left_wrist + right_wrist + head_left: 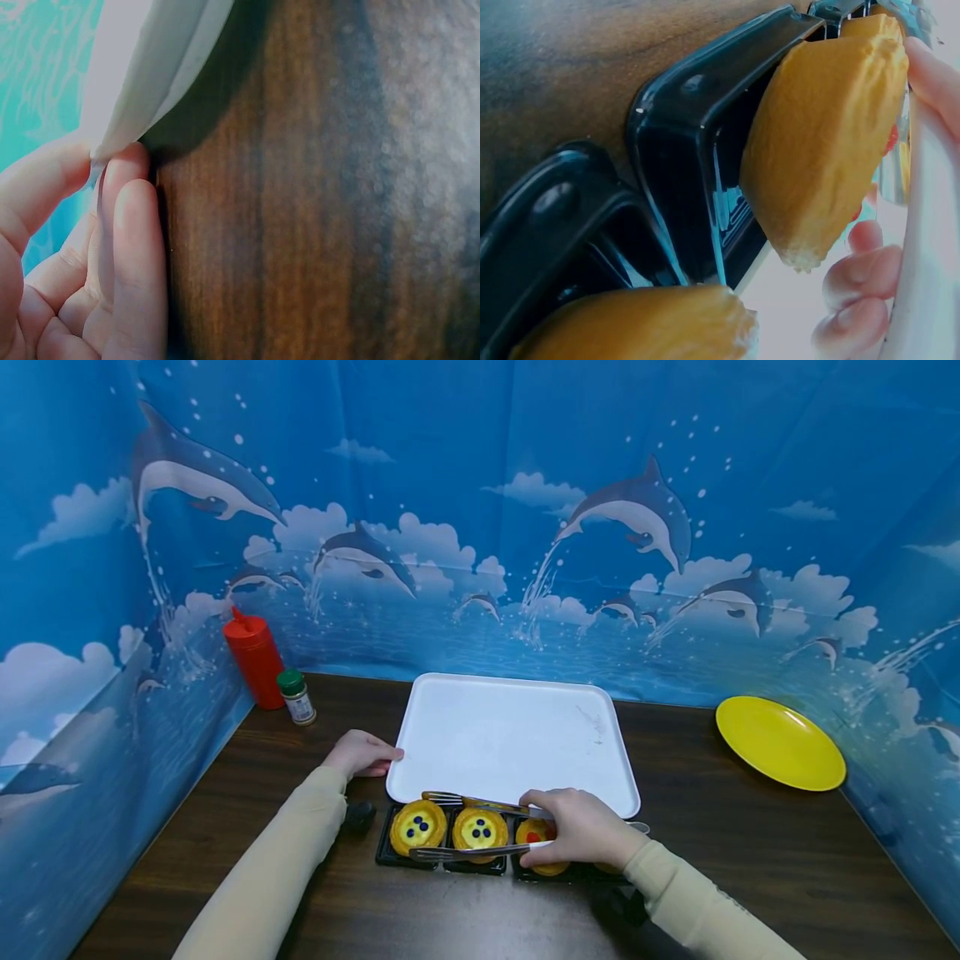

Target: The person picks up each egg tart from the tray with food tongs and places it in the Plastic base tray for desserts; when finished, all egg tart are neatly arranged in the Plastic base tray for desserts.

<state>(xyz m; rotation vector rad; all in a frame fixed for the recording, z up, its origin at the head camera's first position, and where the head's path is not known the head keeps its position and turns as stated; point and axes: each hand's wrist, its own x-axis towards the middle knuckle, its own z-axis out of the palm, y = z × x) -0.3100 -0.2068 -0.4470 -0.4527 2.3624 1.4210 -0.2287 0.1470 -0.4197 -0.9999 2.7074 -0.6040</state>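
My left hand [363,753] pinches the left edge of a white serving tray [510,739] between thumb and fingers; the left wrist view shows the tray's rim [150,90] at the fingertips. In my right hand [581,828] is a pair of metal tongs [480,852] with a white handle [928,232]. The two arms are spread apart and point left over a row of tarts. Two yellow tarts [418,827] bear dark berries; a third tart [553,866], with red topping, is partly behind the hand. They sit in black plastic packaging [682,112]. Another tart [637,326] shows beside it in the right wrist view.
A red squeeze bottle [257,662] and a green-capped spice jar [297,699] stand at the back left. A yellow plate [780,743] lies at the back right of the dark wooden table [450,918]. A blue dolphin-print curtain [480,510] hangs behind and at both sides.
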